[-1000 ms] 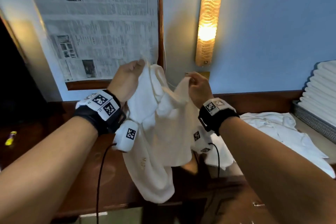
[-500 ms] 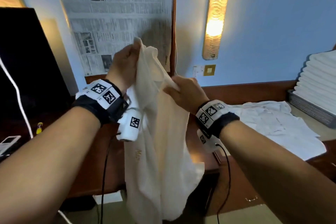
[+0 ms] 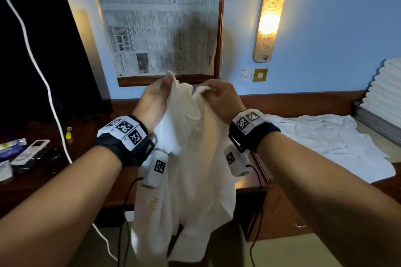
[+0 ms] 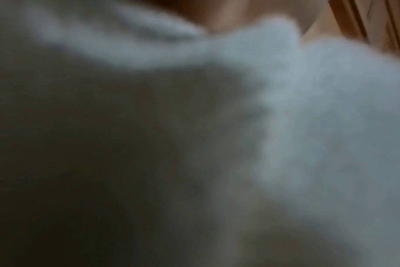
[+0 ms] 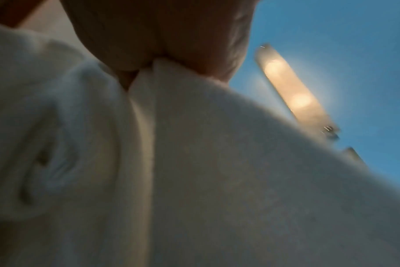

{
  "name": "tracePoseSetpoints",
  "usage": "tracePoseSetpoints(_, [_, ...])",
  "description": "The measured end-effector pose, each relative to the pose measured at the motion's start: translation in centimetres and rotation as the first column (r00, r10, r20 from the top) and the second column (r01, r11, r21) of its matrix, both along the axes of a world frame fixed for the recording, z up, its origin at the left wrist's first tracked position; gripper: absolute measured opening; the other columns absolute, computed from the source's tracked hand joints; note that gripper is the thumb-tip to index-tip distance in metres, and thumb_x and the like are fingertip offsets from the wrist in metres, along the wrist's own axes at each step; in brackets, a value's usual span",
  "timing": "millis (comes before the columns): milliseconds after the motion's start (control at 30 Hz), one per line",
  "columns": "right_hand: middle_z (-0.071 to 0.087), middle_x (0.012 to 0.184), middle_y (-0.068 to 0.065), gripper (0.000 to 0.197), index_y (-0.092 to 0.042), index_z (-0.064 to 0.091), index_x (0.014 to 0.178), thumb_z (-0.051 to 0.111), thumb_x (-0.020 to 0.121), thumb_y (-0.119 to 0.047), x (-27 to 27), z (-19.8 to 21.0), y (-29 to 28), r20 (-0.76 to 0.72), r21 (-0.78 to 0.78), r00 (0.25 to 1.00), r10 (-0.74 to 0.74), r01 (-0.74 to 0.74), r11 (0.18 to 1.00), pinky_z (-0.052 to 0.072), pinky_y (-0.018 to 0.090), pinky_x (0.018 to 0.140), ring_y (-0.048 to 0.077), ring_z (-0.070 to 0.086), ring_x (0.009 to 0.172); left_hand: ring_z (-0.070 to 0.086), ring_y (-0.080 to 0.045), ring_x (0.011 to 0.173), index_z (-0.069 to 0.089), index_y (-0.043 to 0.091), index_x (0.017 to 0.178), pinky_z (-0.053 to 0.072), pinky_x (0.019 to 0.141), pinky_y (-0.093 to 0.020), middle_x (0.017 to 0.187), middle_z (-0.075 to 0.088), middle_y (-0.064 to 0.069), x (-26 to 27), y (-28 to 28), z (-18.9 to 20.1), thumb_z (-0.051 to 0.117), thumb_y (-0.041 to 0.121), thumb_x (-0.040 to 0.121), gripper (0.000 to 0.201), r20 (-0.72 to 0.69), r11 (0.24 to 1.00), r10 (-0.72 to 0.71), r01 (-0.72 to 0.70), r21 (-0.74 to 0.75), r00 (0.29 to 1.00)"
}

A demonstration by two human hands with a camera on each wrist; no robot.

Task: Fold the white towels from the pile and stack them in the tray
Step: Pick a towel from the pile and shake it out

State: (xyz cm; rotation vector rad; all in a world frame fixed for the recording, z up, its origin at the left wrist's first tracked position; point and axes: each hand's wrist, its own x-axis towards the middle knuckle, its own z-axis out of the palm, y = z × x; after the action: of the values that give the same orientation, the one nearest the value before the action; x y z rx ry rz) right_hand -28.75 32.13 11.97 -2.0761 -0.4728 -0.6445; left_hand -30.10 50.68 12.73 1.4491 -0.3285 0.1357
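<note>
Lowered and drawn level at frame centre, both hands hold a white towel (image 3: 191, 171) up by its top edge.
Left hand (image 3: 155, 102) and right hand (image 3: 221, 97) pinch it in curled fingers; spreading comes next, likely before folding for the tray (image 3: 377, 123) at right.

A pale blue wall (image 3: 325, 17) closed the far side. A newspaper-covered panel (image 3: 160, 19) in a dark wood frame hung at centre, with a lit amber wall lamp (image 3: 270, 11) to its right. A black screen (image 3: 39, 60) stood far left on the dark wooden tabletop (image 3: 303, 102).
</note>
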Motion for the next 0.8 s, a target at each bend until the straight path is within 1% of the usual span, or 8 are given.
tracePoseSetpoints(133, [0.051,0.056,-0.005,0.033,-0.011,0.057,0.064,0.065,0.091,-0.026,-0.1,2.5,0.5,0.067,-0.129,0.997,-0.048,0.056,0.990,0.036,0.030,0.058,0.017,0.047,0.057,0.056,-0.003,0.077,0.055,0.030,0.086,0.046,0.086,-0.029,0.080,0.062,0.012,-0.2,-1.9,0.2,0.038,0.027,0.110,0.030,0.080,0.970,0.132,-0.145,0.195,0.988])
tracePoseSetpoints(233, [0.051,0.057,-0.001,0.041,-0.013,0.054,0.061,0.070,0.087,-0.040,-1.0,1.9,-1.1,0.063,-0.152,0.994,-0.088,0.097,0.984,0.037,0.029,0.056,0.014,0.043,0.054,0.050,0.001,0.080,0.050,0.037,0.084,0.044,0.084,-0.024,0.086,0.055,0.014,0.2,-2.2,1.1,0.036,0.036,0.109,0.029,0.204,0.904,0.202,-0.263,0.337,0.958])
tracePoseSetpoints(433, [0.063,0.068,-0.014,0.017,-0.029,0.066,0.072,0.072,0.086,-0.023,-2.3,-5.7,-6.8,-0.252,-0.325,0.967,-0.039,-0.046,0.944,0.041,0.020,0.066,-0.002,0.055,0.062,0.055,-0.023,0.109,0.055,0.033,0.097,0.043,0.110,-0.050,0.111,0.060,-0.002,1.4,-0.4,2.7,0.037,0.042,0.108,0.023,0.151,0.934,0.206,-0.241,0.263,0.967])
tracePoseSetpoints(533, [0.071,0.086,-0.008,0.009,-0.022,0.076,0.093,0.070,0.089,-0.027,-3.6,-9.3,-8.2,-0.383,-0.328,0.921,-0.065,-0.070,0.942,0.043,0.023,0.076,0.001,0.062,0.076,0.058,-0.022,0.107,0.057,0.032,0.098,0.046,0.108,-0.048,0.112,0.062,-0.003,1.2,-0.4,3.1,0.038,0.040,0.108,0.024,0.126,0.952,0.166,-0.192,0.238,0.978])
tracePoseSetpoints(567, [0.071,0.097,-0.005,0.023,-0.022,0.073,0.108,0.067,0.091,-0.036,-3.9,-9.5,-8.1,-0.400,-0.280,0.915,-0.053,-0.067,0.958,0.043,0.024,0.078,0.005,0.063,0.085,0.061,-0.021,0.101,0.061,0.031,0.095,0.048,0.104,-0.046,0.106,0.066,0.000,1.0,-0.7,3.1,0.040,0.043,0.108,0.027,0.104,0.961,0.134,-0.155,0.231,0.986])
tracePoseSetpoints(667, [0.061,0.123,-0.001,0.053,-0.026,0.051,0.139,0.060,0.092,-0.050,-3.9,-7.8,-5.6,-0.496,0.106,0.846,0.195,-0.164,0.981,0.045,0.028,0.093,0.014,0.058,0.112,0.063,-0.012,0.075,0.064,0.023,0.083,0.050,0.083,-0.034,0.078,0.068,0.006,0.9,-1.8,2.3,0.047,0.047,0.104,0.036,0.024,0.969,0.012,-0.018,0.245,1.000])
tracePoseSetpoints(733, [0.065,0.115,0.002,0.045,-0.022,0.059,0.125,0.066,0.087,-0.043,-2.9,-6.4,-4.0,-0.445,0.216,0.851,0.281,-0.202,0.955,0.051,0.037,0.094,0.019,0.062,0.106,0.059,-0.011,0.069,0.060,0.016,0.081,0.048,0.078,-0.029,0.076,0.063,0.002,1.0,-2.6,1.2,0.049,0.043,0.105,0.038,0.000,0.966,-0.048,0.047,0.254,0.999])
tracePoseSetpoints(800, [0.067,0.095,0.007,0.026,-0.012,0.067,0.097,0.068,0.085,-0.035,-2.4,-5.2,-3.3,-0.382,0.149,0.900,0.211,-0.165,0.975,0.053,0.047,0.086,0.018,0.063,0.086,0.060,-0.008,0.068,0.059,0.013,0.083,0.049,0.075,-0.023,0.076,0.062,0.001,0.8,-3.0,0.6,0.045,0.034,0.107,0.036,-0.006,0.970,-0.051,0.051,0.236,0.999])
